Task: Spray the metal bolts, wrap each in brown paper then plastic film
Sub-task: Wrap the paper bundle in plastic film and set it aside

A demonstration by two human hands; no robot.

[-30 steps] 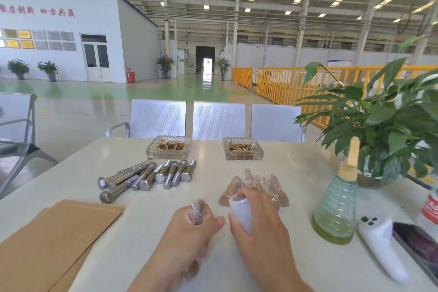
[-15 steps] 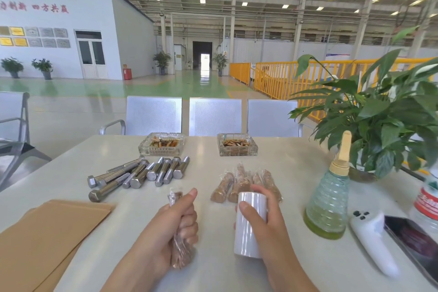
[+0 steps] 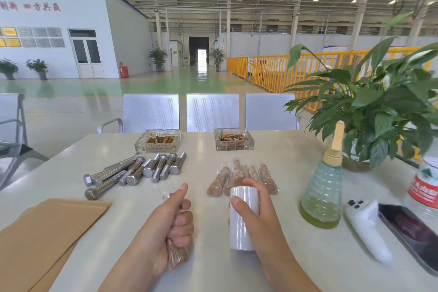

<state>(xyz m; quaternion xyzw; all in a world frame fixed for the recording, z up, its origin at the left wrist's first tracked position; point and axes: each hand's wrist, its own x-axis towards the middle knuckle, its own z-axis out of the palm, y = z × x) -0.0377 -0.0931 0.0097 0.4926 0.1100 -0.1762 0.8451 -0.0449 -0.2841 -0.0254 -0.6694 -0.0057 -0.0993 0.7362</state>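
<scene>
Paper sheets left of bare bolts. Left hand fisted round wrapped bolt, near bolts; heavy, stiff, film slick, so grip mid-shank. Right hand clasps film roll, light, just right; wrapped pile behind

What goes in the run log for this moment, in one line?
left hand: grips wrapped bolt | right hand: holds film roll upright | bare bolts: remain | finished wraps: behind roll

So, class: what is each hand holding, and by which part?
The left hand grips a wrapped bolt around its middle; the right hand holds the film roll by its side.
</scene>
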